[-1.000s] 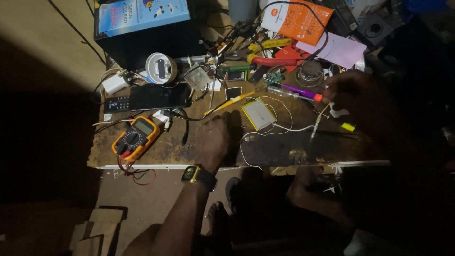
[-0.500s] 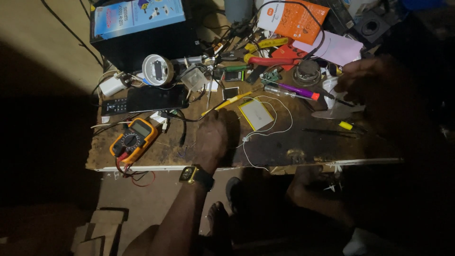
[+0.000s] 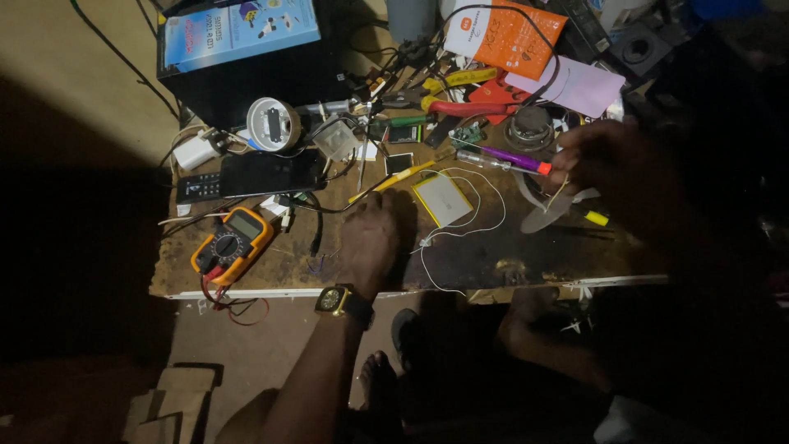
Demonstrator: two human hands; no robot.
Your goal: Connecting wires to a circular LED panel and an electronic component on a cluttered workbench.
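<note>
The table (image 3: 271,267) is rough, worn, matt wood. On it, a glossy orange plastic multimeter (image 3: 233,245), a smooth silvery flat battery pack (image 3: 443,198) and, beyond that, red rubbery-handled metal pliers (image 3: 460,107).

Your right hand (image 3: 612,160) has slid left from the desk's dark right side up to the purple-handled screwdriver (image 3: 505,159). Your left hand (image 3: 371,238) has eased a little toward the flat battery pack (image 3: 442,198).

L hand (image 3: 370,238) flat on bench (image 3: 271,271), R hand (image 3: 612,156) near purple screwdriver (image 3: 505,159)
</note>
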